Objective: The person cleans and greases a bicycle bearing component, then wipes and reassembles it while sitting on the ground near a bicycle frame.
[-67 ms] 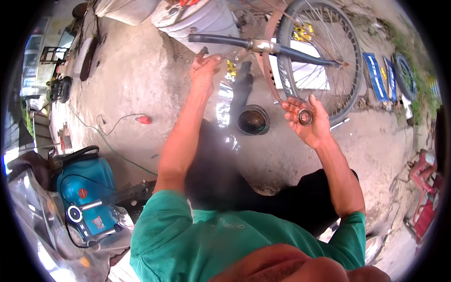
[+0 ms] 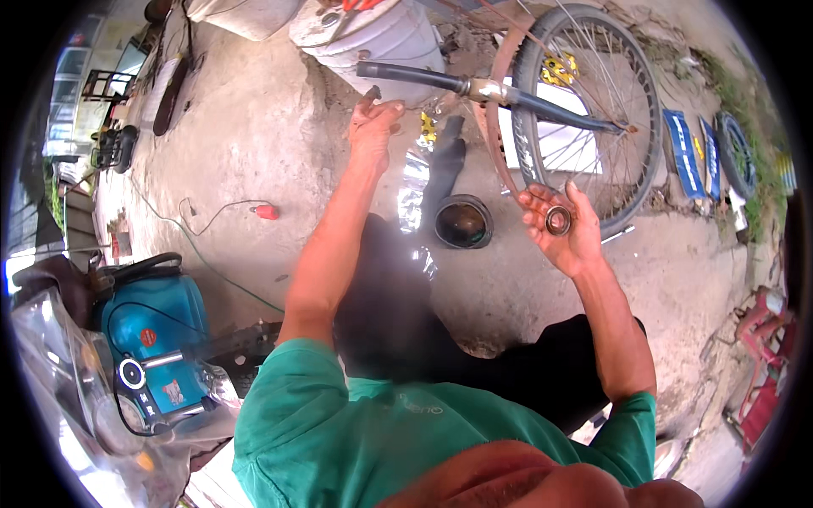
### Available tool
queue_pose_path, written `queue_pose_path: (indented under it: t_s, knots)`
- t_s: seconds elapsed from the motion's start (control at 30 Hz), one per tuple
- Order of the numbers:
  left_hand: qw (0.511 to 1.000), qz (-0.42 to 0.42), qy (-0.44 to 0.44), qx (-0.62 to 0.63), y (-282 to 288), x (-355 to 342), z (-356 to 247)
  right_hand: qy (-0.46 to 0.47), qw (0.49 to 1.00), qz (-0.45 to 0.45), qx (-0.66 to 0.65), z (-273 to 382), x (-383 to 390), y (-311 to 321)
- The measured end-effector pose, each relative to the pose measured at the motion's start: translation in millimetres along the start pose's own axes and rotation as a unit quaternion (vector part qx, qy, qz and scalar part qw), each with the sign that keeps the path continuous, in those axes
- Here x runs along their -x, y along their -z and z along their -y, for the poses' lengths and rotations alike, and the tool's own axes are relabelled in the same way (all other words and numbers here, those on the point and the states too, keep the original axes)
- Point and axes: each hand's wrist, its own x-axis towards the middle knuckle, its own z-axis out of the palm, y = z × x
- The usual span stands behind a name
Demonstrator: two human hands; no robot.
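Observation:
My left hand [image 2: 375,123] is raised below the long dark tube of a bicycle fork [image 2: 406,74], fingers loosely apart, with a dark patch at the fingertips that I cannot make out. My right hand [image 2: 569,239], palm up and fingers curled, holds a small greasy metal ring [image 2: 558,220] just below the wheel [image 2: 644,169]. The fork's legs reach across the wheel to its hub, beside a rusty mudguard [image 2: 489,127]. A round dark container of greasy contents [image 2: 462,222] lies on the floor [image 2: 279,152] between my hands.
A white bucket [image 2: 373,38] with tools on top stands at the back. A blue machine [image 2: 152,326] with a hose and pump is at left, near a cord with a red plug [image 2: 264,212]. Blue boards [image 2: 682,152], a tyre [image 2: 735,152] and red metal parts [image 2: 758,372] lie at right.
The view has shifted slightly, so the wheel, bucket and container sit a little further right in the picture. Both hands keep much the same pose.

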Motion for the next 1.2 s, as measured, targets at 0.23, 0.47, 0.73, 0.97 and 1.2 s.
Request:
queue_pose_path:
  t_s: [0.23,0.47,0.73,0.97,1.2]
  knots:
    - [0.965,-0.104,-0.220,-0.094,73.7,-74.5,-72.2,-0.004,1.000,0.021,0.000,-3.2,-8.3,2.6]
    - [0.893,-0.040,-0.297,-0.337,62.2,-151.7,-127.5,0.002,1.000,-0.006,0.022,-6.3,-3.1,2.1]
    - [0.775,-0.003,-0.297,-0.558,75.6,-217.6,-129.2,0.008,0.999,-0.014,0.029,-11.3,-0.2,-7.9]
    - [0.742,0.018,-0.291,-0.604,71.4,-224.5,-128.4,0.001,1.000,-0.014,0.023,-16.7,-0.6,0.3]
    - [0.922,-0.004,-0.274,-0.274,73.6,-147.6,-139.2,0.002,0.999,-0.021,0.049,-15.2,0.1,6.9]
